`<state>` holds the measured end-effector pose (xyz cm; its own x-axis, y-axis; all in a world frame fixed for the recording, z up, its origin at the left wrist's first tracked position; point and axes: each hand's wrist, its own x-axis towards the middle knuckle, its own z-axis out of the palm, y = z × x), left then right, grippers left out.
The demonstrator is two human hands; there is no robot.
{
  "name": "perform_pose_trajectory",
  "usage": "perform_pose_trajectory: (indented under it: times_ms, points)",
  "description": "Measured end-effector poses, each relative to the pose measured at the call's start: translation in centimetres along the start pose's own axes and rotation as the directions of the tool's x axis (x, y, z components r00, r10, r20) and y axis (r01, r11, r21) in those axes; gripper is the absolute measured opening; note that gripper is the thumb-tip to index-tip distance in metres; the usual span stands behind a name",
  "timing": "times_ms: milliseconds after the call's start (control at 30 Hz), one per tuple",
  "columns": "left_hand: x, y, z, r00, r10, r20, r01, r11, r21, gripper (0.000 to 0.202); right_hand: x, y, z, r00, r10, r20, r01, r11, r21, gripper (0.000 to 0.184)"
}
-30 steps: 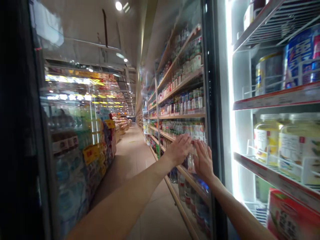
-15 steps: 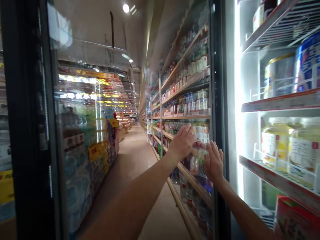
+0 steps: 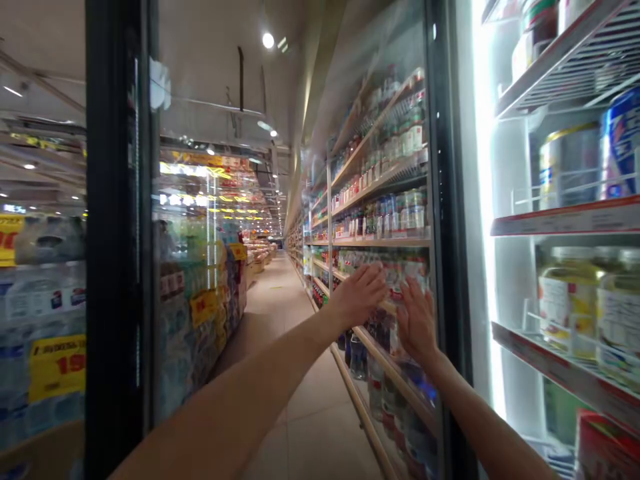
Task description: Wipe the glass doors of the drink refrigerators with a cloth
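Observation:
Both arms reach forward toward the glass door [image 3: 310, 100] of a lit drinks fridge, which stands swung open in a dark frame. My left hand [image 3: 359, 295] is held out with its fingers extended and nothing in it. Just to its right, my right hand [image 3: 417, 319] is raised with fingers stretched up, empty too, near the dark door edge [image 3: 453, 220]. Whether either palm touches the glass I cannot tell. Shelves of bottles and cans show behind the hands, in or through the pane.
At right, the fridge shelves hold bottles of yellow drink [image 3: 567, 300], a blue can [image 3: 620, 143] and a red box [image 3: 605, 447]. Packs of bottled water [image 3: 45, 293] with a yellow price sign [image 3: 57, 367] stand at left. A tiled aisle floor [image 3: 270, 293] runs ahead.
The door's dark left edge and the whole scene have shifted to the right in view, uncovering more of the store at left. My hands stay raised close together, the right one slightly nearer the left.

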<state>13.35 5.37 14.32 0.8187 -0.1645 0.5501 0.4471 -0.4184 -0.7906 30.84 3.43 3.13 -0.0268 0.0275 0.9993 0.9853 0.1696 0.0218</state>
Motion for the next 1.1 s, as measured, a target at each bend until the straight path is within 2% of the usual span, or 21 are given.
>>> perform_pose_trajectory:
  times_ms: [67,133,167,233,333,400,467,500,533,633,667,700,767,800,833,867,933,967,1000,1033,1100]
  points:
    - [-0.5,-1.1,-0.6,0.994,-0.103,-0.039,0.105,0.994,0.035,0.032,0.7,-0.6,0.2,1.0,-0.005,-0.023,0.005,1.0,0.011,0.055]
    - [-1.3,-2.0,-1.3,0.953,-0.282,-0.113,0.29,0.954,0.068,0.036,1.2,-1.3,0.4,0.999,-0.005,-0.04,0.006,1.0,0.025,0.054]
    - [-1.8,-2.3,-1.7,0.936,-0.327,-0.133,0.338,0.938,0.074,0.038,1.4,-1.7,0.4,0.999,-0.007,-0.038,0.008,0.999,0.033,0.054]
    - [-3.0,-2.3,-2.3,0.956,-0.271,-0.11,0.279,0.958,0.066,0.036,1.8,-2.6,0.6,1.0,-0.02,-0.016,0.021,0.998,0.052,0.055]
    - [-4.8,-2.7,-3.4,0.997,-0.07,-0.016,0.071,0.996,0.046,0.031,2.3,-3.8,1.0,0.999,-0.041,0.002,0.041,0.996,0.081,0.054]
    - [-5.6,-3.6,-4.3,0.985,-0.168,-0.028,0.169,0.982,0.089,0.033,2.8,-4.5,1.2,0.999,-0.037,-0.022,0.039,0.995,0.095,0.054]
    - [-6.2,-4.7,-5.1,0.935,-0.342,-0.093,0.353,0.924,0.15,0.036,3.4,-5.2,1.5,0.998,-0.037,-0.045,0.041,0.993,0.108,0.053]
    - [-6.5,-5.2,-5.4,0.925,-0.362,-0.112,0.377,0.911,0.167,0.037,3.7,-5.6,1.6,0.998,-0.042,-0.051,0.047,0.993,0.112,0.053]
    - [-6.8,-5.5,-5.7,0.94,-0.325,-0.108,0.339,0.924,0.174,0.036,4.0,-5.9,1.7,0.997,-0.05,-0.053,0.056,0.992,0.115,0.054]
    - [-8.0,-6.6,-6.6,0.995,-0.1,-0.026,0.103,0.982,0.156,0.033,5.1,-7.0,1.8,0.995,-0.084,-0.046,0.089,0.988,0.127,0.055]
    - [-8.4,-7.0,-6.9,0.994,-0.104,-0.024,0.106,0.982,0.158,0.033,5.4,-7.3,1.9,0.995,-0.089,-0.05,0.095,0.987,0.132,0.055]
    - [-8.8,-7.5,-7.3,0.984,-0.171,-0.046,0.176,0.97,0.169,0.033,5.7,-7.7,1.9,0.994,-0.09,-0.055,0.097,0.985,0.14,0.055]
    - [-9.6,-8.3,-8.1,0.923,-0.363,-0.13,0.383,0.904,0.191,0.036,6.4,-8.3,2.0,0.994,-0.08,-0.072,0.091,0.984,0.154,0.055]
    - [-10.1,-8.6,-8.4,0.892,-0.423,-0.161,0.449,0.873,0.193,0.037,6.7,-8.7,2.0,0.994,-0.076,-0.081,0.088,0.983,0.158,0.054]
    - [-10.7,-8.7,-8.6,0.886,-0.433,-0.166,0.46,0.867,0.192,0.038,6.9,-9.0,2.1,0.993,-0.078,-0.088,0.091,0.982,0.163,0.054]
    - [-11.2,-8.7,-8.7,0.91,-0.388,-0.148,0.412,0.891,0.19,0.039,7.1,-9.3,2.1,0.992,-0.085,-0.089,0.099,0.981,0.166,0.054]
    - [-12.3,-8.9,-8.9,0.974,-0.211,-0.077,0.222,0.957,0.187,0.04,7.6,-10.0,2.2,0.99,-0.11,-0.085,0.123,0.979,0.165,0.053]
    - [-12.7,-9.1,-9.0,0.985,-0.161,-0.056,0.169,0.967,0.19,0.041,7.8,-10.3,2.2,0.989,-0.122,-0.085,0.135,0.977,0.164,0.053]
    - [-13.0,-9.4,-9.3,0.983,-0.171,-0.061,0.18,0.963,0.2,0.041,8.0,-10.6,2.2,0.988,-0.129,-0.088,0.142,0.976,0.164,0.053]
    - [-13.2,-9.9,-9.5,0.966,-0.243,-0.09,0.257,0.942,0.215,0.04,8.2,-10.8,2.2,0.987,-0.127,-0.094,0.141,0.976,0.164,0.053]
    - [-13.4,-10.5,-10.1,0.87,-0.459,-0.18,0.49,0.842,0.224,0.038,8.7,-11.2,2.2,0.987,-0.114,-0.113,0.132,0.977,0.165,0.052]
